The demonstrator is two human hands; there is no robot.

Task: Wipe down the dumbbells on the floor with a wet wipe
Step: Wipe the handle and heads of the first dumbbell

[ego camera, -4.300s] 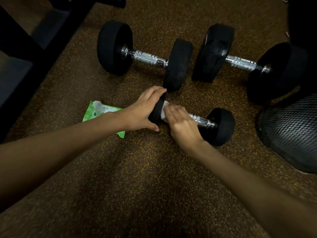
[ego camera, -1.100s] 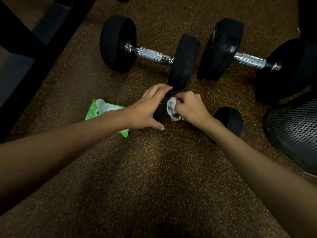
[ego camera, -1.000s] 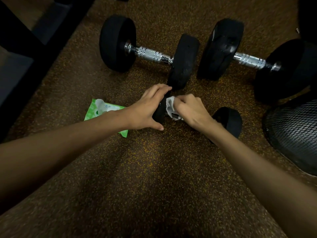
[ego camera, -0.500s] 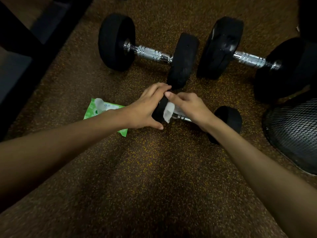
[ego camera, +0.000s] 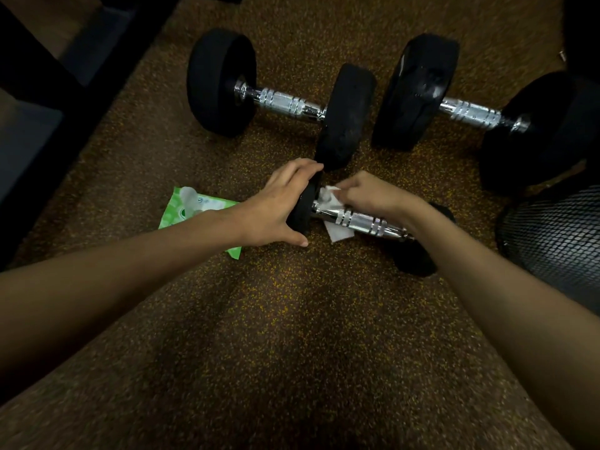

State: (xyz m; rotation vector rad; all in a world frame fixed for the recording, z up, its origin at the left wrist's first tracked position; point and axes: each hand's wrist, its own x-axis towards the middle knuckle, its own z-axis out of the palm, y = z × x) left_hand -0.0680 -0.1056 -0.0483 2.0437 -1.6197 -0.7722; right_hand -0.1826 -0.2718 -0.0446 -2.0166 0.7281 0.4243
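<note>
On the speckled brown rubber floor (ego camera: 292, 336), two hands at a small black-ended chrome-handled dumbbell (ego camera: 360, 219).
The left hand (ego camera: 279, 206) clasps its left black end, fingers over the top and thumb below; the right hand (ego camera: 367, 193) pinches a white wet wipe (ego camera: 338, 232) against the handle beside that end. A green wipes packet (ego camera: 191, 206) lies just left of it.

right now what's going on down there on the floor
A person is wiping the small dumbbell on the floor. The left hand grips one of its weights to steady it, while the right hand pinches a wet wipe looped around the chrome handle. The big left dumbbell and big right dumbbell lie behind, untouched. A green wipe pack sits by the left forearm.
</note>
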